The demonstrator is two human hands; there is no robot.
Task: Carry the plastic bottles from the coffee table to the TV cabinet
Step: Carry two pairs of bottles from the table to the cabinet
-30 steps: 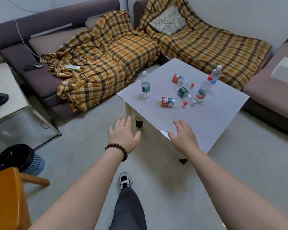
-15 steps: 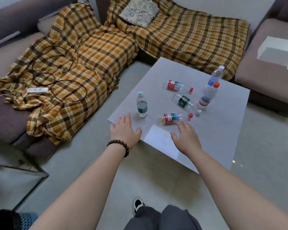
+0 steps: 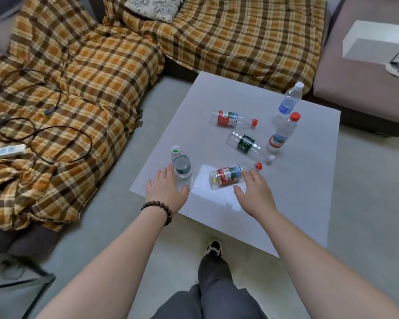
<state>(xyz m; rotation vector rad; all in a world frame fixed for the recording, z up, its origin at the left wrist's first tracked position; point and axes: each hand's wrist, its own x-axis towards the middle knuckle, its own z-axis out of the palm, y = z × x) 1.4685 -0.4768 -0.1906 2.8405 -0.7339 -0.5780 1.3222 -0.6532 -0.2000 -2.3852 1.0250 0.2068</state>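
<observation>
Several plastic bottles are on the white coffee table point(image 3: 304, 203). An upright green-labelled bottle point(image 3: 181, 163) stands near the table's left edge, and my left hand point(image 3: 166, 189) is open just in front of it with fingers spread. A red-labelled bottle point(image 3: 230, 174) lies on its side at the front, and my right hand point(image 3: 253, 192) is open beside it, fingertips at its neck. Farther back lie a dark-green-labelled bottle point(image 3: 245, 143) and another red-labelled bottle point(image 3: 230, 118). Two upright bottles stand at the right: a red-capped one point(image 3: 282, 132) and a blue-labelled one point(image 3: 288, 102).
Sofas draped in a plaid blanket point(image 3: 97, 72) wrap the table's far and left sides. A power strip point(image 3: 7, 150) with black cables lies on the blanket. A white box point(image 3: 373, 42) sits on the right seat. My foot point(image 3: 214, 247) stands on the tiled floor by the table's near edge.
I have stepped closer to the table. Both hands moved forward over the tabletop, the left up to the upright green-labelled bottle and the right up to the lying red-labelled bottle.
</observation>
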